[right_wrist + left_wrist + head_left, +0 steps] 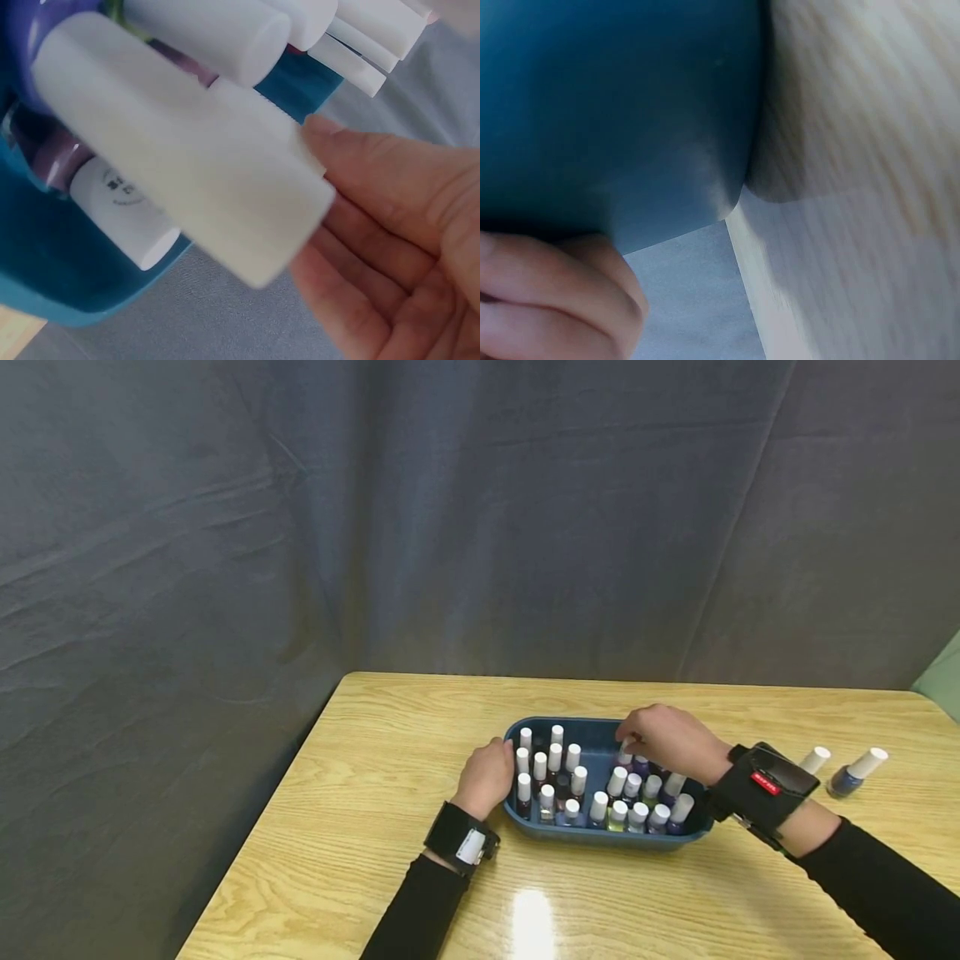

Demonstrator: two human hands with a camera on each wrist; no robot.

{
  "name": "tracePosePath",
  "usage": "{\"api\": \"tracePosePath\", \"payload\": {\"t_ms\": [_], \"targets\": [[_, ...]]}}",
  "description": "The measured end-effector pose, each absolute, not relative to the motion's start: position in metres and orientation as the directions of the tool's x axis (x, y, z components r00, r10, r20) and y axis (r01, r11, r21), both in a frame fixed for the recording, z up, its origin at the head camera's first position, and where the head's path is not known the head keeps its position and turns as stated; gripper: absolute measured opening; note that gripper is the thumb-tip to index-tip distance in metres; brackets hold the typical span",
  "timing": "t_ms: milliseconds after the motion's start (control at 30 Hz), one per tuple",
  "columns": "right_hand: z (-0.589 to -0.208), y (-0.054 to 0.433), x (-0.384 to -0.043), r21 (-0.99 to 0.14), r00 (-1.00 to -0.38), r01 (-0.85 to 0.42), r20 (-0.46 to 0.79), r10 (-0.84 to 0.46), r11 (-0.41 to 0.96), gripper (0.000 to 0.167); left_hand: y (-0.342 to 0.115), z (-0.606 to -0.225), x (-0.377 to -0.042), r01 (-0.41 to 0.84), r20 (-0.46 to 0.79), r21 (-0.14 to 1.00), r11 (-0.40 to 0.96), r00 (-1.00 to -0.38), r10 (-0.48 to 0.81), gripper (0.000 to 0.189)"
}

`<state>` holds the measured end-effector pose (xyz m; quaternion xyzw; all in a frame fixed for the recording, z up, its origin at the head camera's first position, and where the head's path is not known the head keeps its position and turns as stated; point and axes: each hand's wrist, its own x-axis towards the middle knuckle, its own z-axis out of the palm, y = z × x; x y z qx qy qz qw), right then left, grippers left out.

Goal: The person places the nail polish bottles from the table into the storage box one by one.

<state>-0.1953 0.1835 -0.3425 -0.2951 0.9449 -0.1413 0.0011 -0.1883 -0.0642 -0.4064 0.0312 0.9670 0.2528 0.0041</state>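
A blue oval tray (596,770) holds several nail polish bottles with white caps. My left hand (486,778) grips the tray's left end, with its curled fingers (562,289) against the tray wall (652,105) in the left wrist view. Over the far right part of the tray, my right hand (670,739) pinches one nail polish bottle (624,760) by its white cap between thumb and fingers. In the right wrist view, a nearer white cap (180,150) partly covers the pinched one. Whether the held bottle touches the tray floor cannot be seen.
Right of the tray, a dark blue nail polish bottle (855,772) stands tilted in view on the wooden table (360,827). Another white cap (815,759) shows behind my right wrist strap. A grey curtain (525,527) hangs behind the table.
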Motion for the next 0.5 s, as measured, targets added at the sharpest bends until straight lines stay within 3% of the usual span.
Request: {"api": "tracePosePath", "payload": {"t_ms": [233,500], "targets": [[-0.341,0.185,-0.193,-0.249,-0.837,-0.544,0.091,-0.540,0.801,0.020,-0.065,-0.407,-0.188,0.056,0.007,0.497,0.866,-0.998,0.061,0.039],[-0.322,0.212,-0.190,-0.245,-0.863,-0.502,0.202,-0.462,0.830,0.020,-0.064,-0.407,-0.187,0.055,0.001,0.496,0.866,-0.998,0.063,0.039]]}}
